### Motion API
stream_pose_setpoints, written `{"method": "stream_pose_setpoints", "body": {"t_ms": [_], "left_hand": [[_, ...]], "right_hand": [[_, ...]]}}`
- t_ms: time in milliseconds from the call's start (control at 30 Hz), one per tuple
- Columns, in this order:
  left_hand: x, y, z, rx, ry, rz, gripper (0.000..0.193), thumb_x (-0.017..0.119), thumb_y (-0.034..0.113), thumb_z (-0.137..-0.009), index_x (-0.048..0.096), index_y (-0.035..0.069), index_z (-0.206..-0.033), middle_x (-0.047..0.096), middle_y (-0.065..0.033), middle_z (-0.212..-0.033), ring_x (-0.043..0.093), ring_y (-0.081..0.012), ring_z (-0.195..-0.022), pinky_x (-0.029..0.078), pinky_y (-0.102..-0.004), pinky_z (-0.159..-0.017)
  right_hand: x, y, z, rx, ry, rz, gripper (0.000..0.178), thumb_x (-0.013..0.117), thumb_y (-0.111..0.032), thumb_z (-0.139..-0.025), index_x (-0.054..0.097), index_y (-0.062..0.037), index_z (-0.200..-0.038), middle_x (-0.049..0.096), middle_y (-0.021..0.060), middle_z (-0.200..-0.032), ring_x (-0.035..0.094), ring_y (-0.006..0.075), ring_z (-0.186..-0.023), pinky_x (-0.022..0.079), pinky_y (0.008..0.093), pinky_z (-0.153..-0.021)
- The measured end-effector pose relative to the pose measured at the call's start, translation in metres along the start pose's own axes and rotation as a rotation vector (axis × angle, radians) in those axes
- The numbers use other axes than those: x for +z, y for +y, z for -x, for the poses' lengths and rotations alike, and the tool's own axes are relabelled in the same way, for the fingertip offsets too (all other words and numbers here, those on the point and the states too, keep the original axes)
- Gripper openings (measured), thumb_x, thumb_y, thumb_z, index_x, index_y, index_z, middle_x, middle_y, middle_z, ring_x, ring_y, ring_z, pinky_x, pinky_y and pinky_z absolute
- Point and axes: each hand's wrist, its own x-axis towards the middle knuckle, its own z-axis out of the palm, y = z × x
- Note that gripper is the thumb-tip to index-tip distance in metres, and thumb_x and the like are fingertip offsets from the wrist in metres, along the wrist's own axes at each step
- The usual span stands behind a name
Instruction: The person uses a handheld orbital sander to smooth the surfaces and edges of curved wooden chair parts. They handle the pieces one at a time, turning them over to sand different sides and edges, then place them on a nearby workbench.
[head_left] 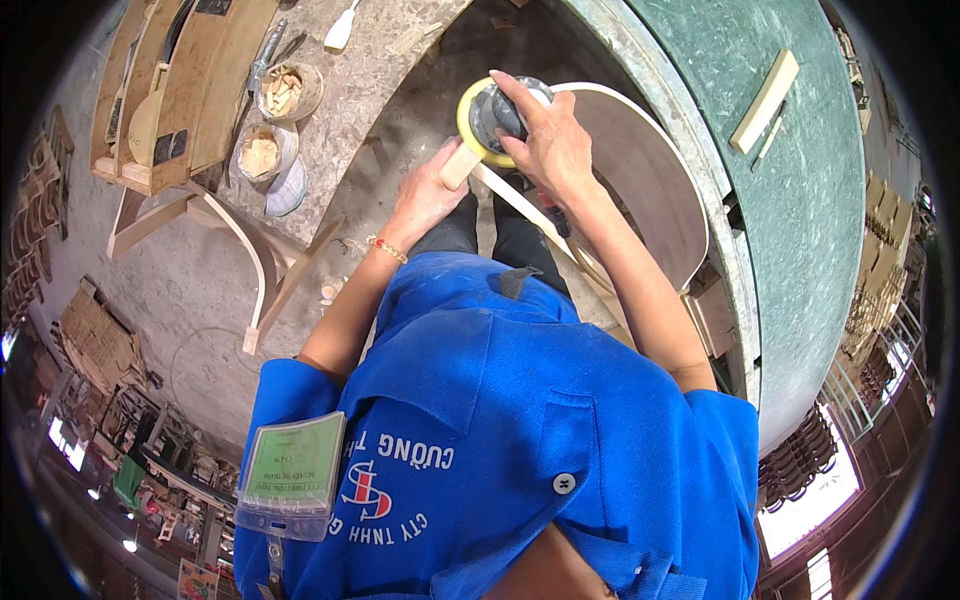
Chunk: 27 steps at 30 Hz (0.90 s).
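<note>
My right hand [555, 150] is wrapped over the top of a round power sander [482, 120] with a dark body and a yellow rim. The sander's edge is against or very close to the squared end of a pale wooden piece [459, 167]; I cannot tell if they touch. My left hand [424, 195] grips that wooden piece from the left, fingers partly hidden behind it. Just right of it, a light curved wooden rail [525, 205] runs down beside a rounded, pale-rimmed panel [650, 170], under my right forearm.
To the right curves a green-topped table [790, 230] bearing a wooden strip [765, 100]. At left, tubs of small wood pieces [283, 92] and pale material [260, 153] stand near a wooden box [190, 110]. A curved wooden frame [265, 270] stands below them.
</note>
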Motion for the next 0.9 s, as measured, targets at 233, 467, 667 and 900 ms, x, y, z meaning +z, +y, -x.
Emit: {"method": "stream_pose_setpoints", "body": {"t_ms": [233, 467, 667, 900], "left_hand": [[0.001, -0.005, 0.0, 0.013, 0.009, -0.031, 0.063, 0.066, 0.017, -0.078, 0.048, 0.02, -0.138, 0.066, -0.018, -0.113, 0.063, -0.0375, -0.103, 0.051, -0.0445, -0.086], [-0.003, 0.003, 0.0, -0.086, -0.068, -0.027, 0.064, 0.069, 0.02, -0.08, 0.048, 0.017, -0.14, 0.063, -0.0153, -0.123, 0.061, -0.0319, -0.112, 0.049, -0.0379, -0.092], [0.004, -0.011, -0.001, 0.047, 0.025, -0.022, 0.065, 0.067, 0.022, -0.079, 0.047, 0.02, -0.142, 0.068, -0.0183, -0.109, 0.065, -0.0372, -0.099, 0.052, -0.043, -0.084], [0.005, -0.007, -0.003, -0.067, -0.036, -0.002, 0.066, 0.068, 0.013, -0.079, 0.046, 0.009, -0.142, 0.063, -0.0134, -0.126, 0.062, -0.0231, -0.114, 0.047, -0.0325, -0.096]], "right_hand": [[-0.002, -0.003, -0.002, 0.019, -0.006, 0.015, 0.079, 0.078, -0.017, -0.072, 0.044, -0.0402, -0.139, 0.048, 0.0267, -0.105, 0.064, 0.041, -0.084, 0.057, 0.0468, -0.071], [0.004, 0.001, 0.003, -0.04, 0.022, -0.019, 0.08, 0.078, -0.018, -0.071, 0.044, -0.0412, -0.139, 0.049, 0.0242, -0.103, 0.064, 0.04, -0.085, 0.057, 0.0462, -0.072], [0.005, 0.02, -0.009, -0.072, 0.199, -0.053, 0.081, 0.078, -0.018, -0.071, 0.042, -0.044, -0.139, 0.047, 0.0209, -0.103, 0.063, 0.0378, -0.08, 0.056, 0.0456, -0.072], [0.028, 0.032, 0.015, -0.127, 0.307, -0.278, 0.07, 0.08, -0.021, -0.072, 0.053, -0.0368, -0.135, 0.051, 0.0156, -0.108, 0.061, 0.035, -0.092, 0.054, 0.0418, -0.079]]}}
